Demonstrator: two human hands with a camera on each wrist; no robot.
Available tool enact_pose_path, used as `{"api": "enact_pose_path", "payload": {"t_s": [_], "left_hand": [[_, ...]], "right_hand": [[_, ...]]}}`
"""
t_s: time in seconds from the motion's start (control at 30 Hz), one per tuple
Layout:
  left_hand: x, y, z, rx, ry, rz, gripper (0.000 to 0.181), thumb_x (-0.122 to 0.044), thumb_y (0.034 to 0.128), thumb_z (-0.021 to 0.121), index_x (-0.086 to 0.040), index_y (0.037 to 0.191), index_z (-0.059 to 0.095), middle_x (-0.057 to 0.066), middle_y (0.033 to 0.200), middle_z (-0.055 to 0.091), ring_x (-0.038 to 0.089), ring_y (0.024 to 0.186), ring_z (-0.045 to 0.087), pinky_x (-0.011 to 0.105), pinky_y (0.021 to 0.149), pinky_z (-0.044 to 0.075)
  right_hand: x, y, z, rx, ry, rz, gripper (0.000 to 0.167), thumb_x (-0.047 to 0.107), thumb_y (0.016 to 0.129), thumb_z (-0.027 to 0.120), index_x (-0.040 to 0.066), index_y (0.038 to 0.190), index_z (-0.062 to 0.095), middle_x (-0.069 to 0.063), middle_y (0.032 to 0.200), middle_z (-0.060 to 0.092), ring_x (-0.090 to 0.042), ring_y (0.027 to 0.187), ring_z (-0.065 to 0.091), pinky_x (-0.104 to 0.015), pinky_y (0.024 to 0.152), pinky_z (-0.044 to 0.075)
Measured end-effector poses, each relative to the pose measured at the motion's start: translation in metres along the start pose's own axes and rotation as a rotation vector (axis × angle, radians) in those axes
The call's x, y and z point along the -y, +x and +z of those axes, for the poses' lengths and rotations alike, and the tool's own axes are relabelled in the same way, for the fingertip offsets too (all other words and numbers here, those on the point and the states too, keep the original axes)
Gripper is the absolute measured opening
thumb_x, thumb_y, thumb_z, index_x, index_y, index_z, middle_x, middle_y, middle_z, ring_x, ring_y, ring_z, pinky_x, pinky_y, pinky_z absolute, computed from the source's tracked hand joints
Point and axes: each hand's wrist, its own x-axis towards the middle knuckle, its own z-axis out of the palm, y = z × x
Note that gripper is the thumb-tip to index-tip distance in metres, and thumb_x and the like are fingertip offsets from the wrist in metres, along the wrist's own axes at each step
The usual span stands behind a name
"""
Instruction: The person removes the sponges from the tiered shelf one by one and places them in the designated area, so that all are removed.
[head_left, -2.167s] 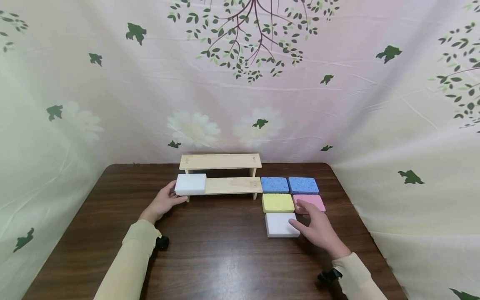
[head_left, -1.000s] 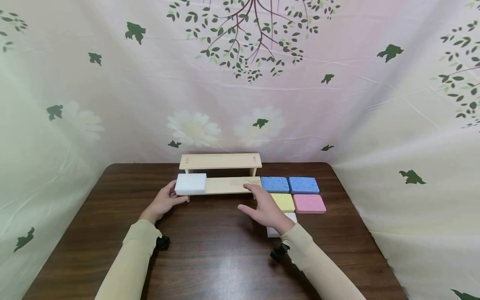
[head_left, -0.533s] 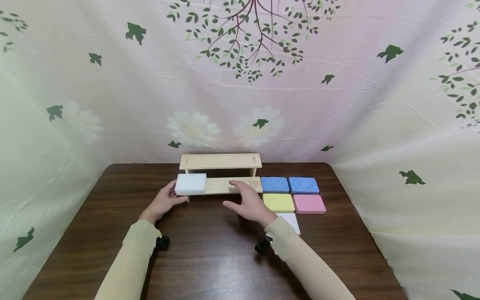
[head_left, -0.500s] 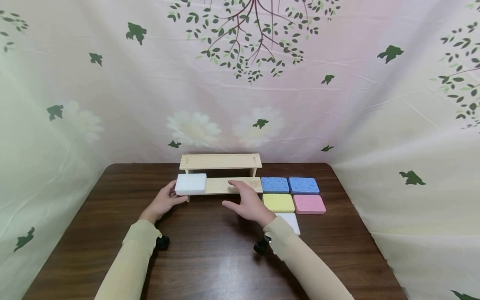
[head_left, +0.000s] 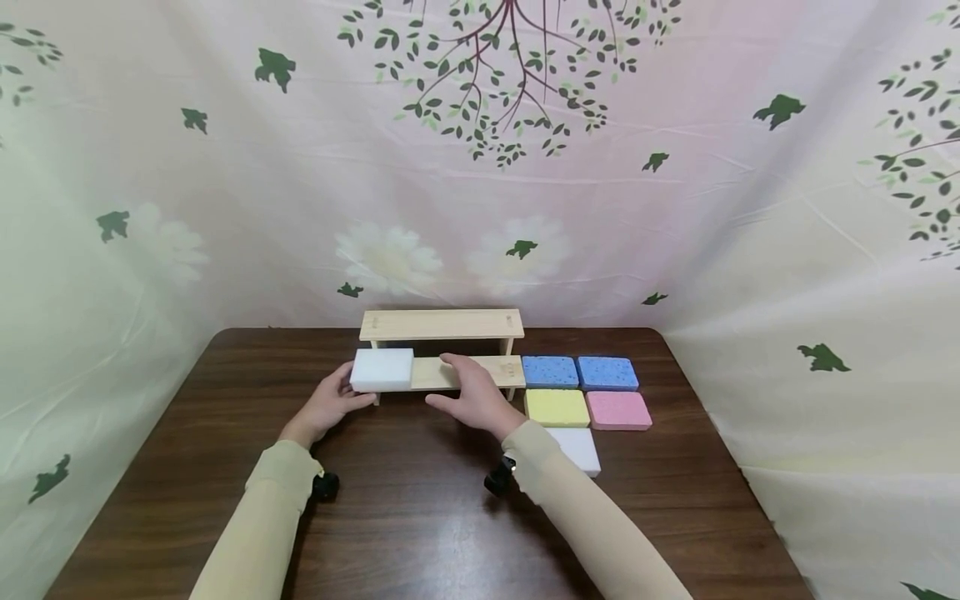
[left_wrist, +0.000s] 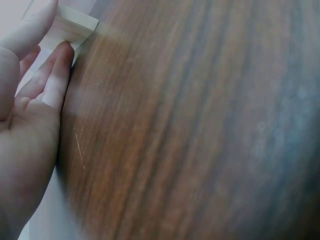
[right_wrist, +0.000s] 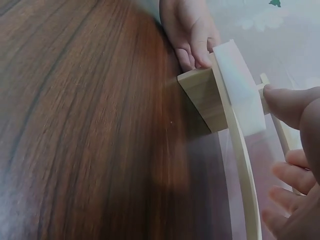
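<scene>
A two-tier wooden shelf (head_left: 442,324) stands at the back of the table, with a white sponge (head_left: 382,369) lying on the left end of its lower tier. My left hand (head_left: 321,406) holds that end; in the right wrist view its thumb presses the front edge just below the sponge. Over the lower tier, right of the sponge, my right hand (head_left: 480,400) hovers with thumb and fingers spread, holding nothing. The right wrist view shows the right-hand fingers (right_wrist: 292,180) apart from the sponge. In the left wrist view the left fingertips meet pale wood.
Right of the shelf lie two blue sponges (head_left: 550,372), a yellow sponge (head_left: 557,407) and a pink sponge (head_left: 618,410). A second white sponge (head_left: 577,450) is partly covered by the right sleeve. A patterned cloth (head_left: 450,192) hangs behind the dark wooden table (head_left: 405,517).
My right hand has moved left from the sponges at the right to above the lower tier, nearing the white sponge. The left hand and the shelf have stayed in place.
</scene>
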Motion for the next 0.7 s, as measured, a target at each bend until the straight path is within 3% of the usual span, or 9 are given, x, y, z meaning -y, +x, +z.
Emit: {"api": "enact_pose_path", "payload": {"t_s": [0.33,0.7], "left_hand": [[0.002,0.001,0.000,-0.003,-0.004,-0.013,0.082,-0.015,0.0968,0.079,-0.006,0.163,0.031,0.024,0.156,0.047,0.037,0.141,0.049,0.030,0.107,0.047],[0.000,-0.001,0.000,-0.002,-0.024,-0.008,0.086,-0.016,0.0950,0.081,-0.006,0.164,0.030,0.024,0.156,0.047,0.037,0.139,0.050,0.025,0.102,0.048]], "right_hand": [[0.005,0.019,0.013,0.023,-0.031,0.029,0.086,0.043,0.092,0.082,0.003,0.157,0.043,-0.015,0.157,0.051,-0.031,0.143,0.049,-0.046,0.117,0.041],[0.011,0.041,0.021,0.049,-0.128,0.018,0.089,0.044,0.089,0.085,0.001,0.156,0.044,-0.017,0.153,0.053,-0.029,0.139,0.052,-0.041,0.114,0.044]]}}
